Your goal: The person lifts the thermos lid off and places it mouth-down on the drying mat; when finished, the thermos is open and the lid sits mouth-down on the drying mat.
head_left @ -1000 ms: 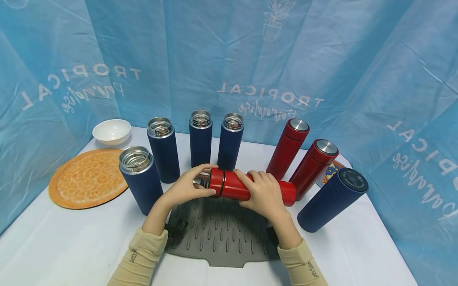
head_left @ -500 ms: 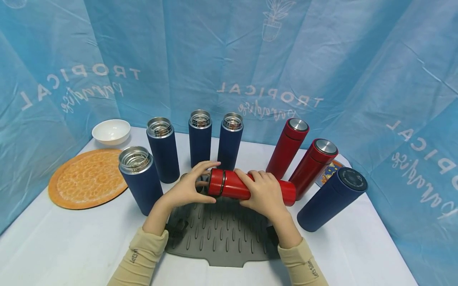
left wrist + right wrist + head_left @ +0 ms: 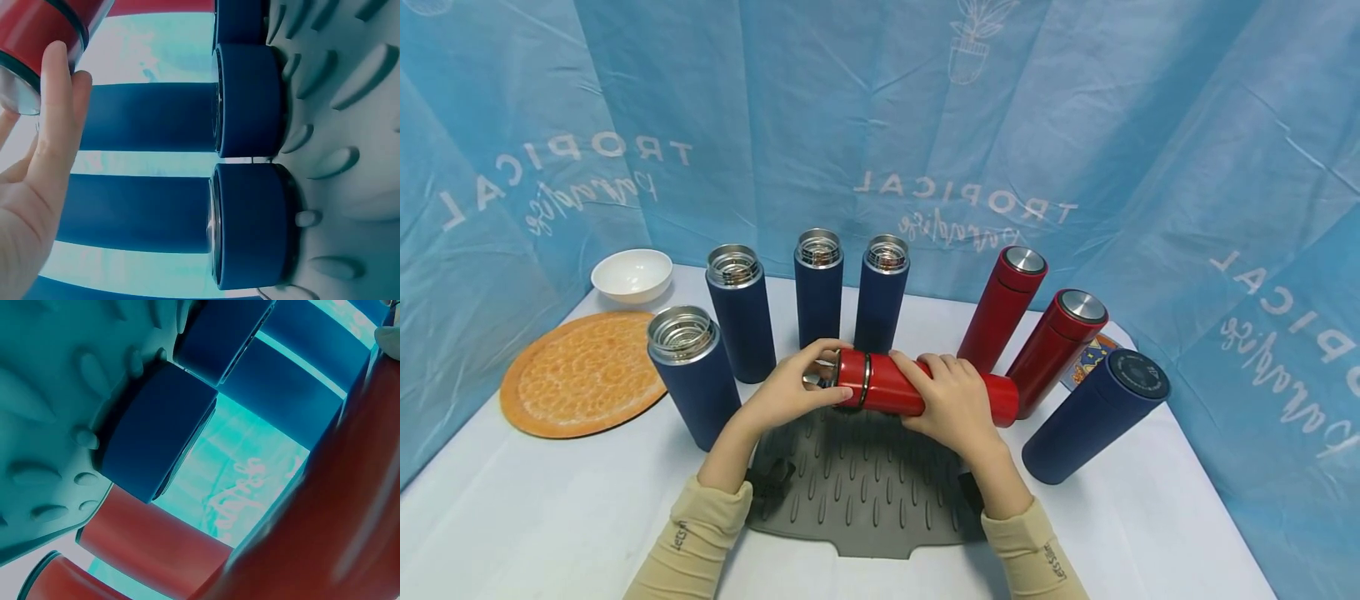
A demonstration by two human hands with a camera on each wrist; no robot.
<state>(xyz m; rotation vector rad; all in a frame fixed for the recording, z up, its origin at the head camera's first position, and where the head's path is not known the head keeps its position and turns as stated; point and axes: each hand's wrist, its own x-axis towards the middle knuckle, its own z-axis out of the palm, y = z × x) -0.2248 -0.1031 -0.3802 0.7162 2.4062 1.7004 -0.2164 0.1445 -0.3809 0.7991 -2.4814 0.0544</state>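
Observation:
Both hands hold a red thermos bottle (image 3: 887,390) lying on its side above the grey ridged mat (image 3: 865,517). My right hand (image 3: 951,408) wraps round the bottle's body (image 3: 350,506). At the other end my left hand (image 3: 786,387) has its thumb and fingers round the red lid (image 3: 852,367), whose silver end faces left. In the left wrist view, a finger lies along the side of the lid (image 3: 37,28). A dark ring marks the seam between lid and body. Beneath, dark blue lids (image 3: 256,100) stand on the mat.
Several blue thermos bottles (image 3: 737,317) without lids stand behind and to the left. Two lidded red bottles (image 3: 1000,317) and a lidded blue one (image 3: 1093,417) stand right. At the left are a round orange mat (image 3: 580,379) and a white bowl (image 3: 632,277). A blue curtain (image 3: 820,125) hangs behind.
Half a second ago my left fingers were spread looser, with the thumb below the lid's edge; now the thumb is back up on the lid. My right hand keeps its grip on the body.

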